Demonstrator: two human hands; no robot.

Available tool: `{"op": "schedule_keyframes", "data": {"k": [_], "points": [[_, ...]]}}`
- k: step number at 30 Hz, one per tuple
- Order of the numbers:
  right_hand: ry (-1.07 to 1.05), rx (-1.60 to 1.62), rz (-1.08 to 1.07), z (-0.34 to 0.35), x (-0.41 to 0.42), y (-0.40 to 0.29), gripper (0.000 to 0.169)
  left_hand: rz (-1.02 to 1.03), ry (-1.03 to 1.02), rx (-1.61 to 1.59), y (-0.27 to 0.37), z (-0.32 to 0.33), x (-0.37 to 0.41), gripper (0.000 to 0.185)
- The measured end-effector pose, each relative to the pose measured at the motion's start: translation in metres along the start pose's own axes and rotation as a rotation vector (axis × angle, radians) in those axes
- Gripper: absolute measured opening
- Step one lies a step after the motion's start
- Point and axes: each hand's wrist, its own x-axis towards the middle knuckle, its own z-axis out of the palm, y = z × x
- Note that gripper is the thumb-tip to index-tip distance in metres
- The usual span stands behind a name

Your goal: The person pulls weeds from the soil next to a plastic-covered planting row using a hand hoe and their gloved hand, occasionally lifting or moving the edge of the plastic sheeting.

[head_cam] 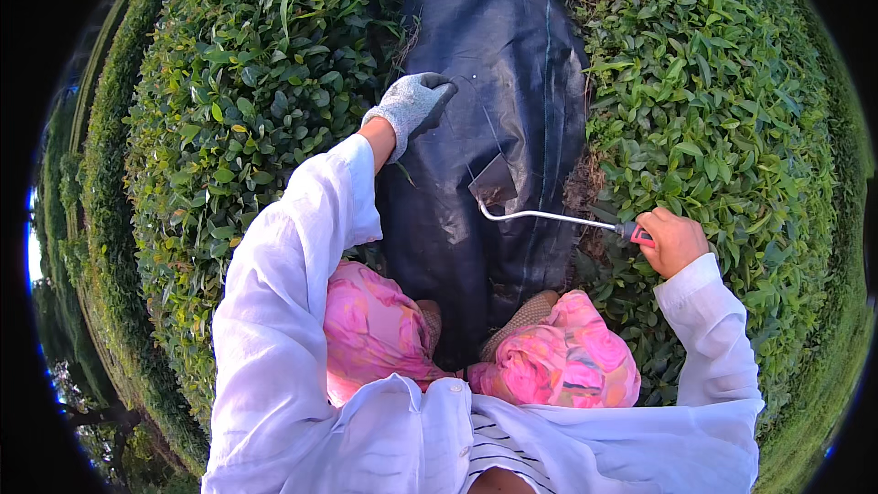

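My right hand [675,241] is bare and grips the red and dark handle of a hand hoe [559,215]. The hoe's bent metal shank reaches left to a flat blade [495,180] over black woven ground cover [473,27]. My left hand [417,104], in a grey knit work glove with a dark palm, is farther forward over the cover's left side. Its fingers are pinched on a thin dark strand [491,122], which runs down towards the hoe blade. Whether the strand is thread or plant stem is unclear.
Dense clipped leafy hedges rise on the left [226,103] and right [713,96] of the narrow covered strip. Dry litter and bare soil [584,182] line the cover's right edge. My knees, in pink patterned cloth [562,353], are bent close to the cover.
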Motion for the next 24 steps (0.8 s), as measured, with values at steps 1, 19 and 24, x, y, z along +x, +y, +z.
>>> {"op": "schedule_keyframes", "data": {"k": [1,19,24], "points": [[0.020,0.027,-0.007,0.002,-0.006,0.006,0.028,-0.034,-0.003,0.146,-0.011,-0.007,0.006,0.037],[-0.019,1.845,0.645,0.007,0.160,-0.006,0.022,0.478,0.280,0.802,-0.061,0.026,-0.008,0.051],[0.207,1.776,0.717,0.047,0.263,0.041,0.024,0.559,0.302,0.659,-0.064,0.100,0.044,0.066]]}}
